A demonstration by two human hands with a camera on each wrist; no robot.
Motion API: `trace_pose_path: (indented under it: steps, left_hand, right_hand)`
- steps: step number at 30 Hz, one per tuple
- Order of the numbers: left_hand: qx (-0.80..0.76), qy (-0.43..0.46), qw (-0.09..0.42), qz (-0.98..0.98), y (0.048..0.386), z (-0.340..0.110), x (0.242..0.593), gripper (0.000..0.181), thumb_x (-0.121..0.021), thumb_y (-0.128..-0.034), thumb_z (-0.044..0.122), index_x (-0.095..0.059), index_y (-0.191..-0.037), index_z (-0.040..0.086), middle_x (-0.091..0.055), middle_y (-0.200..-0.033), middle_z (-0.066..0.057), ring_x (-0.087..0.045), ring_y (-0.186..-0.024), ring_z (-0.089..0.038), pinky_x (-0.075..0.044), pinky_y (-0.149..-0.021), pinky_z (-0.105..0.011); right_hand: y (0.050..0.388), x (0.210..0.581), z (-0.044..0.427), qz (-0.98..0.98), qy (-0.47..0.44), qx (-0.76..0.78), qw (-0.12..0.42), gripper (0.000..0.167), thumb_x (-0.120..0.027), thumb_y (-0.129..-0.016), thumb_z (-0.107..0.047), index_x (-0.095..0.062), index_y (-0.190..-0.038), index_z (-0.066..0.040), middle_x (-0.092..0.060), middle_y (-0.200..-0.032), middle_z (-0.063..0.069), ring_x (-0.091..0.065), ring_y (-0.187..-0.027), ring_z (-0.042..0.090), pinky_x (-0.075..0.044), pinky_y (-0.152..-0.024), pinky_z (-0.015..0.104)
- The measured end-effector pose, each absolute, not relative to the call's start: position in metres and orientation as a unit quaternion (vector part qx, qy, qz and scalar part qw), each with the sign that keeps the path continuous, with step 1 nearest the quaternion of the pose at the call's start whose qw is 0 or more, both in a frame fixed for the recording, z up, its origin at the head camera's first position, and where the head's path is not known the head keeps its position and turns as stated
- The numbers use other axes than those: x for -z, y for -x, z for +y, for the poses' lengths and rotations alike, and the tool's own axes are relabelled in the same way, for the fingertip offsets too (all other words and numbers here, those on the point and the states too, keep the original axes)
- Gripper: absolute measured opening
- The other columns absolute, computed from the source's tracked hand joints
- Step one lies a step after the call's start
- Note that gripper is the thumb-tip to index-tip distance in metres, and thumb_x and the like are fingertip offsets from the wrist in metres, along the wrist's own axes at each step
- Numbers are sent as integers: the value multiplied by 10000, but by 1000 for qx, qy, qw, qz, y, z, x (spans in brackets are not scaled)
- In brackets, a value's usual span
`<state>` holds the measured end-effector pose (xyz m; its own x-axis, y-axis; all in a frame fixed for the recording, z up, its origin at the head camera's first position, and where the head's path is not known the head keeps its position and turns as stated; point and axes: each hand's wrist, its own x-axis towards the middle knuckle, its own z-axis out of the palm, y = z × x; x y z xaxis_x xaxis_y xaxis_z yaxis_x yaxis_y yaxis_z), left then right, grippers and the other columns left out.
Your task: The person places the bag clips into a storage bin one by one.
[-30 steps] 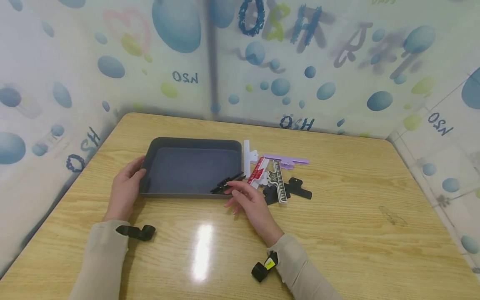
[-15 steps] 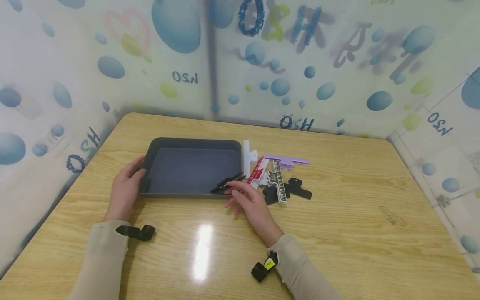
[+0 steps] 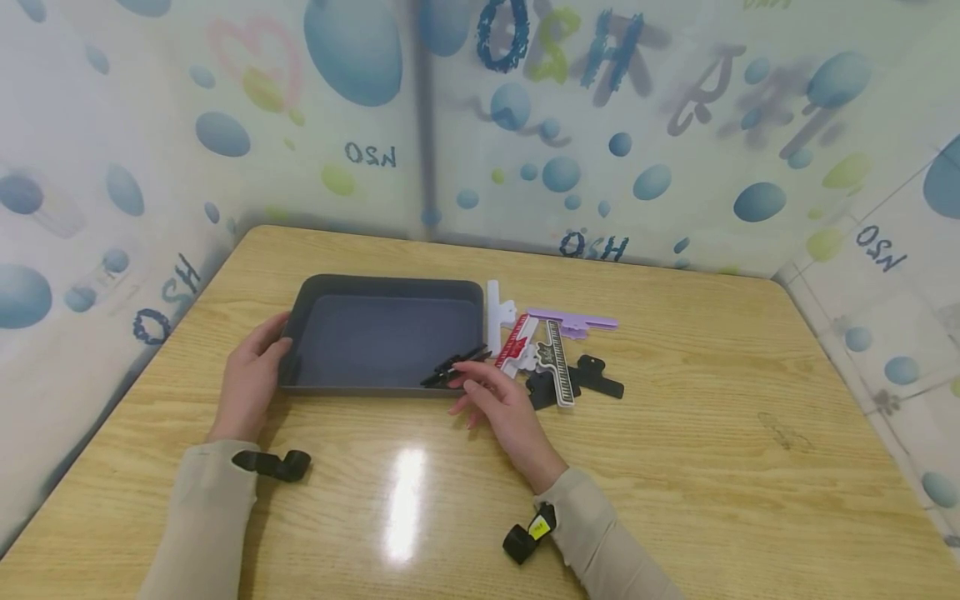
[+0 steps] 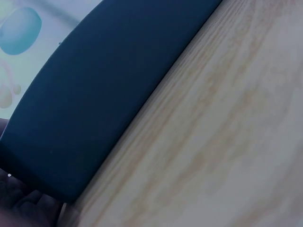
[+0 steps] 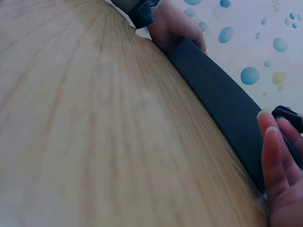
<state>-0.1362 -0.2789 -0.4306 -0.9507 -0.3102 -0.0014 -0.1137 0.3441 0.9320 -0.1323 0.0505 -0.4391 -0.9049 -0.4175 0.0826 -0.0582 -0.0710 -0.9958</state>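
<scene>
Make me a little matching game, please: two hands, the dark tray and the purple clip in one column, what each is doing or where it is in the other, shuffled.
Column one
1. left hand
2. right hand
3. purple clip
4. dark tray

Column two
A. holding a black clip
B. sitting between the two hands
C. gripping one end of the dark tray
D. lying on the table, to the right of the plain white clip

Right pairs: 1-C, 2-A, 3-D, 4-B
</scene>
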Motion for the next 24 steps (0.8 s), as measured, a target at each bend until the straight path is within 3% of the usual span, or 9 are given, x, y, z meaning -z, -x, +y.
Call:
trace_pose_path:
  steps: [12,24]
  left_hand:
    - [556,-135,86,-815,136,-278,430,444,-382,-954,317,-348,-1382,202,-323,-1417,-23,-289,-1281,-164,-260,-1039,-386]
    - [561,-132,88,-812,136,-278,430,444,-385,-955,313,-349,-1382,195,-329,-1414,-20,-298,-1275,-159,-260,-1038,-382]
  right_hand:
    - [132,439,51,669,177,710,128,277,-480,-931,-193,-552,-1193,-139,-587,-1062,136,-617,-790,267,-511,-553,312]
    - [125,419,51,671,190,705,130,302,-446,-941,-121,-506,-1227,-43,-562,-1090,201,-608,-813,307,-509,-570,326]
